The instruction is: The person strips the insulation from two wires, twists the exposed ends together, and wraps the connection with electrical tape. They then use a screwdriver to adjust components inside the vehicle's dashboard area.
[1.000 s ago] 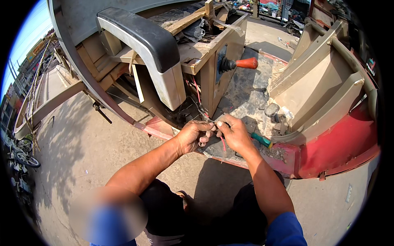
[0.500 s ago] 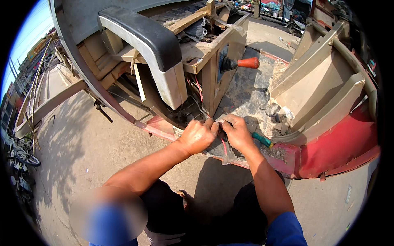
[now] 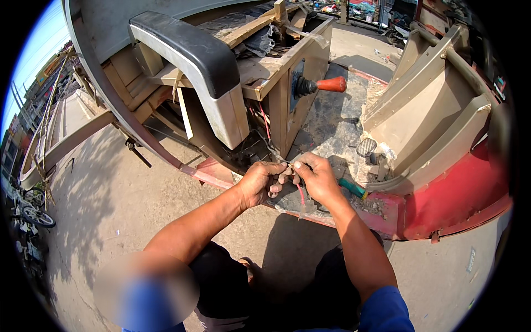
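My left hand [image 3: 261, 182] and my right hand [image 3: 318, 178] meet at the lower front of a rusty vehicle body, thumbs and forefingers pinched on a thin wire [image 3: 290, 166]. Its exact end is hard to make out among the fingers. Behind them, wires run down beside a tan boxed panel [image 3: 298, 122]. A loose red wire [image 3: 300, 195] hangs just below my hands. A green-handled tool [image 3: 352, 187] lies right of my right hand on the dirty metal floor [image 3: 337, 127].
A black-topped grey curved housing [image 3: 210, 66] overhangs at upper left. An orange-knobbed lever [image 3: 332, 84] sticks out from the panel. Tan ribbed bodywork [image 3: 420, 122] and red sheet metal [image 3: 453, 199] stand to the right. Bicycles [image 3: 36, 213] line the far left.
My left hand has rolled back from knuckles-up half a second ago to thumb on top, fingertips showing, much as a second ago. My right hand has shifted only slightly.
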`<action>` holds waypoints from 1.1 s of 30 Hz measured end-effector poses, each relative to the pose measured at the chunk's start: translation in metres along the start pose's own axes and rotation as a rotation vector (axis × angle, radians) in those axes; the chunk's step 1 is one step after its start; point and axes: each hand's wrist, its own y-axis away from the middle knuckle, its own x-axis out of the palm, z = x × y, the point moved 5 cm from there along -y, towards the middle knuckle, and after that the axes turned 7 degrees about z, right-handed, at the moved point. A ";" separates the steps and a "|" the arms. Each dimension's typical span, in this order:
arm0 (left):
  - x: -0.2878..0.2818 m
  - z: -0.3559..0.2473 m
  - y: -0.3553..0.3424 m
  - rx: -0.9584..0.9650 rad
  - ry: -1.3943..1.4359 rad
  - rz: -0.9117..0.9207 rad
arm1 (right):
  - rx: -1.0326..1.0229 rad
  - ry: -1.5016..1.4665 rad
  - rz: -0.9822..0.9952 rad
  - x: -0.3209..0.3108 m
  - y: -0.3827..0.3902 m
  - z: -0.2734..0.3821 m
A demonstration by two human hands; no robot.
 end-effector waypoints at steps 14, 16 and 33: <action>0.018 -0.025 0.015 0.665 -1.270 -0.336 | 0.008 0.086 -0.016 -0.001 0.000 0.001; 0.026 -0.025 0.014 0.882 -1.562 -0.286 | 0.029 0.087 -0.029 -0.002 0.002 0.004; 0.018 -0.041 0.000 0.697 -1.426 0.123 | -0.022 0.090 0.103 -0.009 0.000 -0.001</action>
